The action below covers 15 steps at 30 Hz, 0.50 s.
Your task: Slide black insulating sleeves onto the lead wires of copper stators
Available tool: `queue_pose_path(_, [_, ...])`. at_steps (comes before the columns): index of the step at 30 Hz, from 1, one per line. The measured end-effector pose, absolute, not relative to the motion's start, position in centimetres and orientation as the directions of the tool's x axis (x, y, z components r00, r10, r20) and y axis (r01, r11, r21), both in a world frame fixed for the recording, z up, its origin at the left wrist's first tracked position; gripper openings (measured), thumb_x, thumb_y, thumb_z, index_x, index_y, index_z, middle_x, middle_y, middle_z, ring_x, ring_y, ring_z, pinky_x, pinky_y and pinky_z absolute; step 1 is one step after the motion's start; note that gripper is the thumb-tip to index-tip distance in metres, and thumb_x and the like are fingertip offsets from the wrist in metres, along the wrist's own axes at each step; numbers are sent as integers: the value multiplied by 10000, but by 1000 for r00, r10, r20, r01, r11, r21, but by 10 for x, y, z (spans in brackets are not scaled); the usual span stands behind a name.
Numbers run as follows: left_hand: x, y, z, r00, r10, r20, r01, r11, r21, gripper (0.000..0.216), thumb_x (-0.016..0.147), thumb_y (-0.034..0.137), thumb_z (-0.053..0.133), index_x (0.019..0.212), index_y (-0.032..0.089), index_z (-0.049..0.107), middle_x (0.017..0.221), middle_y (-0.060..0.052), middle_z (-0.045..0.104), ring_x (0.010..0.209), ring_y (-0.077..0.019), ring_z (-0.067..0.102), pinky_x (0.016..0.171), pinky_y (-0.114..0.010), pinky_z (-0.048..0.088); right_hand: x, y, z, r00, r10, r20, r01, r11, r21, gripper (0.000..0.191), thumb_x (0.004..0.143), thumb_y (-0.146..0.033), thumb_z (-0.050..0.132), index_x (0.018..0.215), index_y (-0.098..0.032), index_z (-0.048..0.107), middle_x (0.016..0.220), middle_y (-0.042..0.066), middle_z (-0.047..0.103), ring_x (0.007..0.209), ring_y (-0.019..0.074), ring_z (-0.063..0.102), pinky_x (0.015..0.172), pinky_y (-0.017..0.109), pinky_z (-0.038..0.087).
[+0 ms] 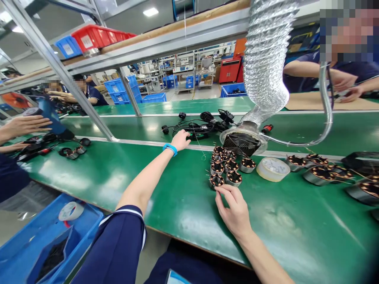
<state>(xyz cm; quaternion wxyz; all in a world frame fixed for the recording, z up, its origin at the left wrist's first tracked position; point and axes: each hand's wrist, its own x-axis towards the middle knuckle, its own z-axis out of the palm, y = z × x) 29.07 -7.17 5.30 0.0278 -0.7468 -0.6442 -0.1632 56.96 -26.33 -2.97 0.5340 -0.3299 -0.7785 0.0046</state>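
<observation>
My left hand [180, 140], with a blue band at the wrist, reaches to the near edge of a heap of black power cords [204, 127]; its fingers look apart, with nothing visible in them. In front of me, several motor stators with copper windings [233, 178] stand in a close group. At the group's front left corner, the thumb and forefinger of my right hand [235, 211] are pinched at the near edge of one stator [216, 180]. A thin wire [199, 144] hangs down between my hands, its end curled over the table.
Behind the stators sits a black fan grille [241, 144] joined to a silver duct [265, 59]. A round translucent tub [272, 169] and more stators [318, 174] stand to the right. A blue bin [94, 213] is at lower left. Co-workers' hands [28, 125] work at left and far right.
</observation>
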Motion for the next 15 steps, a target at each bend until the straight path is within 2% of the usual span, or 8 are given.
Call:
queue_pose_path(4, [301, -9, 65, 188, 937, 295, 968, -227, 104, 336, 986, 223, 499, 1228, 101, 697, 1246, -163, 616, 1200, -265, 577, 1072, -362, 455, 572, -264, -30, -179, 556, 812, 513, 757, -405, 220, 950, -73, 589, 1123, -197, 642, 1037, 90, 647, 933, 208, 668, 808, 351, 583])
queue_pose_path(8, [308, 51, 76, 288, 914, 284, 951, -309, 29, 392, 984, 130, 398, 1222, 108, 709, 1252, -163, 632, 1179, -262, 587, 1054, -366, 457, 570, -263, -29, -169, 574, 801, 521, 742, -421, 203, 944, -76, 584, 1091, -190, 665, 1000, 87, 657, 889, 195, 683, 759, 316, 595])
queue_pose_path(12, [319, 103, 86, 416, 873, 256, 907, -417, -51, 464, 946, 51, 378, 1306, 113, 665, 1359, -172, 610, 1299, -274, 531, 1125, -394, 403, 568, -258, -29, -177, 556, 812, 533, 748, -395, 179, 922, -59, 590, 1031, -162, 687, 948, 90, 673, 834, 180, 698, 718, 277, 600])
queue_pose_path(15, [333, 136, 89, 511, 832, 216, 860, -500, -104, 562, 909, 12, 405, 1438, 120, 562, 1536, -162, 499, 1453, -261, 404, 1225, -411, 291, 568, -254, -31, -180, 543, 821, 566, 739, -365, 166, 920, -67, 596, 999, -170, 700, 902, 84, 686, 796, 181, 708, 692, 273, 605])
